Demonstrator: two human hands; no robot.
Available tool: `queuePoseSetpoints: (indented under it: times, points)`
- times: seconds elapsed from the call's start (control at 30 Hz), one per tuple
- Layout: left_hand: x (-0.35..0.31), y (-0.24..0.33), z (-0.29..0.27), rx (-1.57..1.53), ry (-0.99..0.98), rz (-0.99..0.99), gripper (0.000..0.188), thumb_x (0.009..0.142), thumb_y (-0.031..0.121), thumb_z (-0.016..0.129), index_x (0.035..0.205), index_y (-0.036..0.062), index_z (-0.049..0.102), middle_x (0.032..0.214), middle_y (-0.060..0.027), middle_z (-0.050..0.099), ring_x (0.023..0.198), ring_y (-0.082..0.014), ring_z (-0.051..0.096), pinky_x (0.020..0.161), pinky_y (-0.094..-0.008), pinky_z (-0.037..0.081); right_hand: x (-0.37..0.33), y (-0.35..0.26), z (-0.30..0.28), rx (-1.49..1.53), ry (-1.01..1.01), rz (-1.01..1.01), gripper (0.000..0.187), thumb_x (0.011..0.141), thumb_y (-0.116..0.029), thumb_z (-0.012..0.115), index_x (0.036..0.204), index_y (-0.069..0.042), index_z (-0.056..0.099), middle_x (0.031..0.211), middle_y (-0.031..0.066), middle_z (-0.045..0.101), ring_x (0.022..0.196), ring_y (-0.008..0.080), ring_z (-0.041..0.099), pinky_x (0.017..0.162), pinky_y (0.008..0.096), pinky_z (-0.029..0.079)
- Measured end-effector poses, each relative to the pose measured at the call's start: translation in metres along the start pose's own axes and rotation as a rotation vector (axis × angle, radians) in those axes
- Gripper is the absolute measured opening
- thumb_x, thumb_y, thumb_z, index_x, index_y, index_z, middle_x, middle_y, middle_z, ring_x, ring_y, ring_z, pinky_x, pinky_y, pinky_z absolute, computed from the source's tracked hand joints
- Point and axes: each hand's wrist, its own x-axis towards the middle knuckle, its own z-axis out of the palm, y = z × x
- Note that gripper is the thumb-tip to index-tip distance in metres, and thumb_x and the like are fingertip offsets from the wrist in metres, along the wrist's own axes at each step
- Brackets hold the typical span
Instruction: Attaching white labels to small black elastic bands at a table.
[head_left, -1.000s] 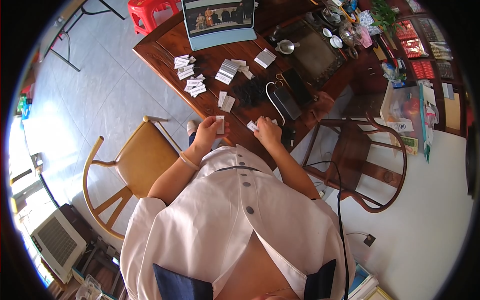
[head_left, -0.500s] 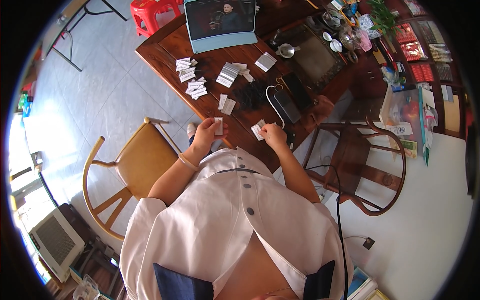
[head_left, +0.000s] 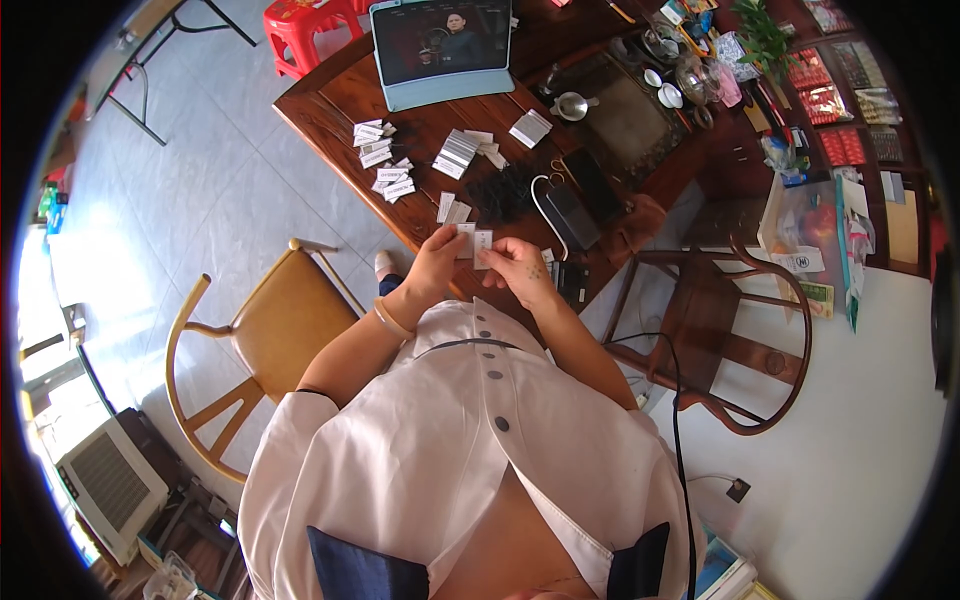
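Observation:
Close together at the near edge of the table, my two hands each pinch a small white card tag. My left hand [head_left: 434,262] grips one tag [head_left: 465,238] by its left side. In the fingers of my right hand [head_left: 522,270] is another tag [head_left: 484,243], held upright beside the first. Just beyond them lie a couple of loose tags [head_left: 458,212] and a tangle of thin black strings [head_left: 500,192]. More white tags [head_left: 547,256] show partly behind my right hand. Farther off are stacks of grey-and-white tags [head_left: 457,152] and a heap of tags with black strings [head_left: 393,180].
A tablet in a light blue case [head_left: 440,50] stands at the back of the wooden table [head_left: 325,90]. Right of the strings are a black box [head_left: 572,212] with a white cable and a dark phone [head_left: 592,178]. Chairs stand at left [head_left: 285,310] and right [head_left: 700,310].
My right hand has lifted a tag from the pile at the table edge and moved left. My left hand has shifted slightly right and up, bringing the two tags side by side.

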Motion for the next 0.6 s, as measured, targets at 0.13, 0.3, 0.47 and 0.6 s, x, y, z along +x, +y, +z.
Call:
queuePoseSetpoints:
  times: [0.13,0.3,0.47,0.6]
  points:
    - [-0.008,0.007,0.017,-0.128,-0.08,-0.018,0.025,0.099,0.013,0.04,0.116,-0.0017,0.049,0.113,-0.0148,0.06,0.099,-0.0241,0.059,0.083,-0.037,0.051,0.0,-0.016,0.011,-0.071,0.065,-0.001,0.026,0.084,-0.023,0.07,0.083,0.002,0.063,0.071,0.0057,0.066,0.052,0.0096,0.061,0.044,0.0227,0.044]
    - [-0.013,0.008,0.023,-0.121,-0.082,0.036,0.021,0.099,0.014,0.04,0.111,0.0001,0.051,0.11,-0.0145,0.061,0.095,-0.0229,0.061,0.081,-0.0345,0.052,0.007,-0.012,0.012,-0.422,0.164,-0.191,0.026,0.08,-0.025,0.073,0.082,-0.002,0.064,0.067,0.0085,0.064,0.053,0.0205,0.062,0.048,0.0308,0.047]
    - [-0.012,0.015,0.021,-0.076,0.021,-0.012,0.02,0.098,0.015,0.041,0.107,0.0007,0.051,0.105,-0.0139,0.062,0.093,-0.0213,0.062,0.077,-0.0339,0.054,-0.013,-0.04,0.015,-0.911,0.273,-0.449,0.033,0.068,-0.025,0.079,0.091,-0.007,0.063,0.076,0.0094,0.061,0.067,0.0305,0.062,0.059,0.0379,0.05]
    - [-0.011,0.01,0.018,-0.083,-0.024,-0.039,0.019,0.098,0.015,0.041,0.107,0.0016,0.051,0.1,-0.012,0.062,0.088,-0.0201,0.062,0.076,-0.0313,0.053,-0.012,-0.044,0.01,-0.98,0.229,-0.822,0.069,0.058,-0.022,0.083,0.118,-0.011,0.053,0.114,0.0096,0.054,0.089,0.0279,0.062,0.07,0.0363,0.053]
